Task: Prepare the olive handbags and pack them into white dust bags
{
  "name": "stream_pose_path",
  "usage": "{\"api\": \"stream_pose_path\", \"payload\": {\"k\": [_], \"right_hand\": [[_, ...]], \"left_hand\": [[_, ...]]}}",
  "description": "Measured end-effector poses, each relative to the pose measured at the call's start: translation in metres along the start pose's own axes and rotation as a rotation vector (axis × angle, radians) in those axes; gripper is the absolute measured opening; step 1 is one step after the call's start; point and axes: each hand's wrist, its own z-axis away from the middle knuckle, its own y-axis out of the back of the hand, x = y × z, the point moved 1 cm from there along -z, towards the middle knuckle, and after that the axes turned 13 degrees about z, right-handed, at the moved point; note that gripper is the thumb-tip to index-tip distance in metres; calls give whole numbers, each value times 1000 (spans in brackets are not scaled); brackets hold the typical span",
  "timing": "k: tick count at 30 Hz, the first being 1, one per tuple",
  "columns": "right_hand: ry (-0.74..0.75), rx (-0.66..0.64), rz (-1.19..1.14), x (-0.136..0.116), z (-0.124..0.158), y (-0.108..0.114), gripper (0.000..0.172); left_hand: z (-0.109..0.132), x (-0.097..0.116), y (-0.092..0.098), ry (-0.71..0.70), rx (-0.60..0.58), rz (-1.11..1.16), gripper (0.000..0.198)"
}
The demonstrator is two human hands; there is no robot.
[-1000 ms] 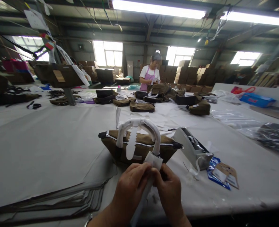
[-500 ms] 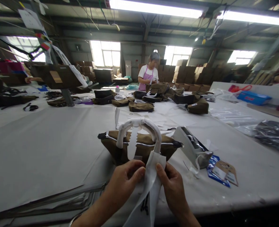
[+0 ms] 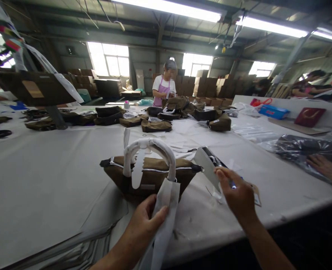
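A brown zipped handbag (image 3: pixel 151 175) lies on the white table (image 3: pixel 50 168) in front of me, its handles wrapped in white foam paper. My left hand (image 3: pixel 143 227) pinches a strip of white wrapping paper (image 3: pixel 164 210) that hangs from the near handle. My right hand (image 3: pixel 237 193) is off the paper, raised over the tape dispenser (image 3: pixel 208 165) to the bag's right. Its fingers are curled and partly apart with nothing visible in them.
Several brown and black bags (image 3: pixel 154 125) lie further back, where a person in a purple apron (image 3: pixel 163 87) works. Another person's hand (image 3: pixel 326 168) rests on dark plastic-wrapped goods (image 3: pixel 303 146) at the right. Flat dark sheets (image 3: pixel 70 251) lie at the near left edge.
My right hand has let go of the wrapping strip and moved right to the tape dispenser. My left hand keeps hold of the strip. The view has swung to the right.
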Motion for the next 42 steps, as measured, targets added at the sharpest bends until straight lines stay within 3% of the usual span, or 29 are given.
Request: {"api": "stream_pose_path", "payload": {"k": [2,4,7,10,15,18,23,29,33,38,40,42], "right_hand": [[-188,-51,59,38,-36,7,33],[-273,-148,35,66,-62,6,25],[-368,-297,-88,84,-76,1,32],[-433,-344,-258,84,-76,3,41],[-478,-216,-433,83,-69,32,27],[-587,-247,-490,91,-51,43,29],[-731,-245,-498,113,-12,25,39],[-628,-133,-366,128,-9,5,50],[-508,-144,-202,131,-10,13,50],[-354,-77,106,125,7,33,34],[-218,-47,187,111,17,43,29],[62,-38,253,88,25,52,24]], "left_hand": [[-2,3,0,-6,-3,-8,38],[-3,3,-1,-18,-18,-1,37],[-4,2,-1,-27,-26,16,38],[-4,1,-1,-18,-11,32,39],[-5,1,0,6,-21,48,42],[-7,-1,1,9,-27,65,43],[-7,-5,3,11,-8,69,45],[-6,-1,0,8,2,88,47],[-7,-1,-1,8,-3,118,46],[-6,-1,1,15,-40,142,45],[-6,-1,1,1,-56,133,44],[-6,-1,2,-7,-55,121,45]]}}
